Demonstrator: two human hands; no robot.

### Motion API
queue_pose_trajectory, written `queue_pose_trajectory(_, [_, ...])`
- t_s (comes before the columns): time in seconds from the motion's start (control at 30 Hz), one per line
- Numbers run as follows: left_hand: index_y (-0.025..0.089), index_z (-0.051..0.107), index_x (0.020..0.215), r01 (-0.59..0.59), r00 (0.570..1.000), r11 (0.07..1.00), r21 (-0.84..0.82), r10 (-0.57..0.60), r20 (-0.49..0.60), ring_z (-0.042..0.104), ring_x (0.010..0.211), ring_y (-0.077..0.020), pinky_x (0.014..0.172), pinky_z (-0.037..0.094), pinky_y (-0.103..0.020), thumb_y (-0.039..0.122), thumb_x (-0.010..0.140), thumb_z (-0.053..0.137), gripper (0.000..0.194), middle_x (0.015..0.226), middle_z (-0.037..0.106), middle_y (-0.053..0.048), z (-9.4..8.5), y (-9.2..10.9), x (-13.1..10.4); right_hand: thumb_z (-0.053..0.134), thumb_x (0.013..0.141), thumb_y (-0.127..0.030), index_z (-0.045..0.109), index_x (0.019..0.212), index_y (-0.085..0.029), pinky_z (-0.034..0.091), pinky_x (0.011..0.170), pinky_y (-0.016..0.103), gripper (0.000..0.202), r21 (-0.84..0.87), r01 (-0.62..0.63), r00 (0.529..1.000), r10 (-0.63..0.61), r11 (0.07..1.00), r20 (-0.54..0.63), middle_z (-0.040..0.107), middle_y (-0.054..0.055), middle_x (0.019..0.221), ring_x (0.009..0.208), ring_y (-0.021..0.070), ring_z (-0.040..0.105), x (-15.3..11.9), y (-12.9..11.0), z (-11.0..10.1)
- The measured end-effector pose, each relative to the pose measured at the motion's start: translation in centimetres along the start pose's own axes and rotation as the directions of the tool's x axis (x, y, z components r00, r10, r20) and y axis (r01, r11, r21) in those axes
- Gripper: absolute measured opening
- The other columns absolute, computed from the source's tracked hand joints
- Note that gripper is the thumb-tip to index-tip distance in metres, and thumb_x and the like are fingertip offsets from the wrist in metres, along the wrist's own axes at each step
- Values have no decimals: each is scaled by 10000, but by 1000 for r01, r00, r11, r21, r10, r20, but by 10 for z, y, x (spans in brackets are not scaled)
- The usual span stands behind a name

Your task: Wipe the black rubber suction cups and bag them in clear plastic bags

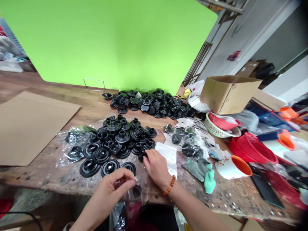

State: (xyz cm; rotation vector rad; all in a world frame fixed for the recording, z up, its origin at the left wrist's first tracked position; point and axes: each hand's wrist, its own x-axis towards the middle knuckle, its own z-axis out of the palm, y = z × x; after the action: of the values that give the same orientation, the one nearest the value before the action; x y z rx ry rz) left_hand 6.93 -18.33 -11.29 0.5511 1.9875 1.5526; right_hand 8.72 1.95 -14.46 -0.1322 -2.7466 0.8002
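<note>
My right hand, with an orange bead bracelet at the wrist, has its fingers closed on a small black knob-like part at the right edge of the near pile. My left hand is curled, thumb and fingertips drawn together in a pinch; what lies between them is not clear. Just below those fingertips, clear plastic film with a dark round piece hangs at the table edge. The near pile of black round stepped parts lies beyond both hands. A few flat discs rest closest to my left hand.
Behind stands a second heap of black parts, against a green board. To the right are bagged parts, grey-green gloves, a white-orange tube, red baskets and a carton. Flat cardboard lies left.
</note>
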Motion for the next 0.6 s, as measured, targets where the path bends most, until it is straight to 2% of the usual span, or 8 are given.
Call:
queue_pose_trajectory(0.07, [221, 687, 778, -38, 999, 998, 47, 37, 25, 550, 747, -160, 691, 409, -243, 320, 852, 597, 153, 769, 598, -2, 4, 3, 0, 539, 867, -191, 644, 979, -166, 460, 751, 317, 156, 227, -106, 992, 119, 968, -43, 660, 86, 916, 838, 197, 588, 4, 2, -9])
queue_pose_trajectory(0.1, [225, 704, 765, -58, 997, 996, 68, 55, 49, 570, 755, -165, 698, 415, -246, 303, 846, 605, 150, 774, 615, -8, 6, 5, 0, 565, 858, -226, 642, 966, -168, 458, 678, 287, 145, 392, -178, 980, 199, 903, -13, 658, 63, 854, 744, 166, 578, 6, 2, -16])
queue_pose_trajectory(0.17, [239, 741, 758, -95, 992, 992, 86, 87, 94, 599, 751, -171, 696, 429, -248, 281, 837, 619, 151, 765, 645, -17, 11, 7, 2, 637, 814, -297, 621, 957, -171, 375, 491, 213, 192, 680, -338, 937, 302, 651, 176, 601, -8, 689, 528, 93, 472, 9, 2, -31])
queue_pose_trajectory(0.27, [264, 776, 769, -147, 988, 987, 59, 143, 53, 611, 725, -175, 674, 447, -248, 283, 812, 652, 132, 740, 660, -25, 19, 6, 6, 739, 722, -333, 596, 934, -170, 178, 379, 160, 303, 794, -540, 841, 222, 281, 493, 479, -83, 550, 402, 30, 283, 8, 4, -46])
queue_pose_trajectory(0.33, [269, 781, 764, -167, 983, 986, 18, 168, -68, 598, 705, -173, 643, 447, -243, 293, 785, 680, 106, 729, 645, -25, 23, 3, 9, 777, 679, -311, 601, 876, -160, 126, 371, 153, 304, 747, -645, 764, 131, 162, 631, 442, -95, 521, 396, 17, 242, 4, 9, -47])
queue_pose_trajectory(0.4, [267, 780, 767, -173, 971, 984, -38, 164, -172, 587, 712, -174, 635, 447, -242, 302, 766, 696, 92, 742, 628, -27, 28, 0, 11, 784, 668, -291, 614, 842, -150, 109, 371, 150, 281, 671, -731, 681, 71, 124, 728, 408, -102, 495, 396, 12, 223, -2, 16, -46])
queue_pose_trajectory(0.47, [260, 775, 758, -159, 969, 983, -93, 137, -206, 584, 754, -181, 662, 456, -247, 310, 753, 705, 87, 785, 613, -33, 32, -3, 13, 779, 666, -282, 644, 846, -141, 127, 370, 148, 265, 603, -779, 617, 41, 172, 786, 411, -100, 481, 393, 12, 245, -6, 23, -43])
queue_pose_trajectory(0.6, [241, 748, 703, -73, 988, 987, -141, 52, -148, 552, 1059, -242, 814, 456, -266, 324, 756, 700, 110, 1018, 601, -69, 42, -3, 12, 720, 693, -280, 699, 840, -133, 221, 371, 166, 209, 528, -728, 607, 52, 438, 793, 510, -66, 509, 375, 27, 342, -11, 27, -43])
